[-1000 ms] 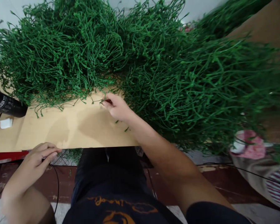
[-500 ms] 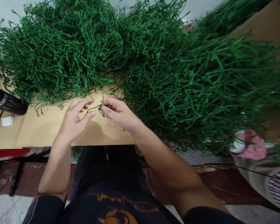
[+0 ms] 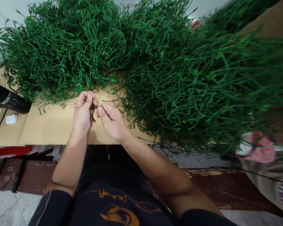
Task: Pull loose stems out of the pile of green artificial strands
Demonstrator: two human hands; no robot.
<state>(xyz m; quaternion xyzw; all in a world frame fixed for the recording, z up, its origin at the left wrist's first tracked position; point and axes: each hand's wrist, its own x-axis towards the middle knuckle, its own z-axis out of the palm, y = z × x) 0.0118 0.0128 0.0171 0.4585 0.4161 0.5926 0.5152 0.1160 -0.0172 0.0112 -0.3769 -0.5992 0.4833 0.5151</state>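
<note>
Centre frame: left hand [image 3: 83, 113] and right hand [image 3: 110, 121], fingertips together, pinching one green stem [image 3: 93, 115]. Above: heaped green stems [image 3: 141, 62] on tan table [image 3: 54, 128].

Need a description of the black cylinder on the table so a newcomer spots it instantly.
Start at the tan table under the big heap of green stems. Follow its left edge: the black cylinder lies on its side there, just left of the heap. It alone is black with white lettering; the small white block beside it is plain.
</note>
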